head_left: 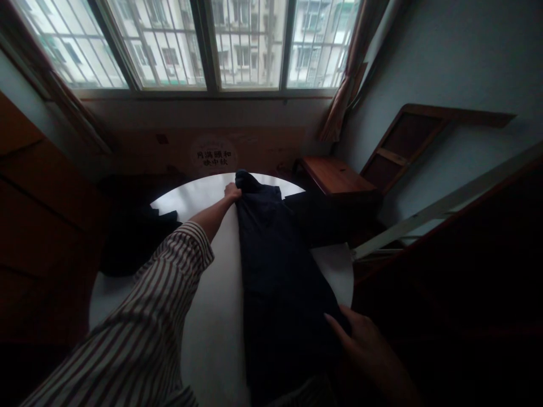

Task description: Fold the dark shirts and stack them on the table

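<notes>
A dark navy garment (275,265) lies lengthwise down a round white table (212,316). My left hand (232,192), arm stretched out in a striped sleeve, is closed on the garment's far end near the table's back edge. My right hand (360,339) rests on the garment's near right edge, its fingers lying flat on the cloth. A second part of the dark cloth (326,217) spreads out to the right, over the table's edge.
Another dark garment (136,237) lies heaped at the table's left. A wooden side table (335,175) and a leaning wooden frame (407,141) stand at the right wall. A barred window (250,45) fills the back. Dark wooden furniture (42,215) flanks the left.
</notes>
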`<action>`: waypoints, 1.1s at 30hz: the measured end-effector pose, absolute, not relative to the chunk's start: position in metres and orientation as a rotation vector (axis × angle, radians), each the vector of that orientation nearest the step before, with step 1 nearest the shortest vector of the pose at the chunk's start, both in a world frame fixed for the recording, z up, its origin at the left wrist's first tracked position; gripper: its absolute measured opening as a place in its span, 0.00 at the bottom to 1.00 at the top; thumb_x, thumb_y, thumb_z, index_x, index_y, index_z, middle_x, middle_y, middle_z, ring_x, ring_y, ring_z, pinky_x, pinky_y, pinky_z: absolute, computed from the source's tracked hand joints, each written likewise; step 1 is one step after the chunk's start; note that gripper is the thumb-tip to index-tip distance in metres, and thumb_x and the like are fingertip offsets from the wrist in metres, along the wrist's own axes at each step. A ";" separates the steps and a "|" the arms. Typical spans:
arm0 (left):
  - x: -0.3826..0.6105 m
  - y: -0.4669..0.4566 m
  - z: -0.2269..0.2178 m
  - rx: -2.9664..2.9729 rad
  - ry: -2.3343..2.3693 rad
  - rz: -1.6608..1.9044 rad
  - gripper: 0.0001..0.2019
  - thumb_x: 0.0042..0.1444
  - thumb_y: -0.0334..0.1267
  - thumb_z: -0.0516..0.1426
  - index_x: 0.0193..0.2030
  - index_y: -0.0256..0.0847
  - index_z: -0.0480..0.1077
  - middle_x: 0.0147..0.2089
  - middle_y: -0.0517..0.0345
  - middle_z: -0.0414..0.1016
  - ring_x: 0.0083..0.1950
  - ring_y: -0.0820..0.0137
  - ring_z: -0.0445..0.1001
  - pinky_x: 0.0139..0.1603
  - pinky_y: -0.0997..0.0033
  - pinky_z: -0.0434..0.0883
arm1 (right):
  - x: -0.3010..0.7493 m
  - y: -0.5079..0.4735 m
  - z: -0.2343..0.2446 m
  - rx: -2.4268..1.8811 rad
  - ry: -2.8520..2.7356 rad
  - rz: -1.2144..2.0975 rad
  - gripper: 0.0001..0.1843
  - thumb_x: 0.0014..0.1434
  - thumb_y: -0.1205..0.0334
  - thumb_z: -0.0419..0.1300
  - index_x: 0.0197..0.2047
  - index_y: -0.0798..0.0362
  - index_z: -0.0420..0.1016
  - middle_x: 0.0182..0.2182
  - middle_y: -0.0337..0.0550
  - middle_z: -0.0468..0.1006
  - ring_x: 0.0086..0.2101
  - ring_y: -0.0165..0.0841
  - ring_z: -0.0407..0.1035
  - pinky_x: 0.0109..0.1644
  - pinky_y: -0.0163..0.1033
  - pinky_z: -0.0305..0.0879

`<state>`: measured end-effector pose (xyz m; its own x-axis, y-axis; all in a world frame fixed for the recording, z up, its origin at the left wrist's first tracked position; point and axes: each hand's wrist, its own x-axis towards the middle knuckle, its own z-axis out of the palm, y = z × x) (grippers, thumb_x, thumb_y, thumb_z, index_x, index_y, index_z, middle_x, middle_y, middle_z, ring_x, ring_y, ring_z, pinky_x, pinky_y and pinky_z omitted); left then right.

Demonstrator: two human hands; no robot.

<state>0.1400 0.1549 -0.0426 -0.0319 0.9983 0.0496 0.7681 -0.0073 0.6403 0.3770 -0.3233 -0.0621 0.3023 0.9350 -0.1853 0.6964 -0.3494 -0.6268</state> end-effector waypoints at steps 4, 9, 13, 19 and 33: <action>0.119 0.168 -0.024 1.793 1.976 0.729 0.18 0.56 0.35 0.59 0.53 0.31 0.71 0.58 0.29 0.72 0.60 0.48 0.72 0.55 0.57 0.69 | 0.362 -0.299 -0.050 -2.013 -1.583 0.855 0.19 0.63 0.47 0.51 0.40 0.49 0.78 0.35 0.49 0.83 0.39 0.44 0.78 0.43 0.43 0.71; 0.090 0.162 -0.013 1.824 1.980 0.682 0.19 0.61 0.41 0.57 0.54 0.30 0.69 0.54 0.34 0.75 0.59 0.52 0.72 0.53 0.63 0.69 | 0.344 -0.271 -0.042 -1.939 -1.675 0.875 0.18 0.63 0.50 0.52 0.40 0.51 0.79 0.35 0.50 0.83 0.40 0.44 0.77 0.45 0.43 0.70; 0.079 0.123 -0.015 1.942 1.933 0.659 0.21 0.59 0.41 0.61 0.54 0.30 0.68 0.55 0.33 0.72 0.62 0.49 0.67 0.59 0.60 0.66 | 0.346 -0.267 -0.040 -1.926 -1.721 0.938 0.21 0.63 0.48 0.50 0.36 0.52 0.79 0.34 0.50 0.83 0.37 0.43 0.77 0.42 0.42 0.68; 0.057 -0.069 -0.021 2.565 1.169 0.566 0.12 0.68 0.45 0.51 0.47 0.38 0.68 0.43 0.49 0.75 0.40 0.65 0.75 0.44 0.66 0.70 | 0.363 -0.269 -0.042 -2.129 -1.798 0.621 0.26 0.65 0.43 0.45 0.23 0.48 0.67 0.22 0.46 0.76 0.25 0.38 0.71 0.34 0.41 0.60; 0.022 -0.270 -0.047 2.936 0.377 0.465 0.08 0.61 0.25 0.50 0.39 0.40 0.67 0.31 0.55 0.71 0.29 0.67 0.66 0.30 0.63 0.68 | 0.383 -0.285 -0.046 -1.971 -2.008 0.761 0.24 0.60 0.46 0.54 0.18 0.49 0.66 0.20 0.44 0.74 0.23 0.35 0.66 0.29 0.39 0.58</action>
<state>0.0223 -0.2696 -0.0473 0.9206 0.2675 0.2845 0.2225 -0.9580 0.1807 0.3828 -0.2847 -0.0458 -0.0717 0.9784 -0.1938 0.8610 -0.0373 -0.5073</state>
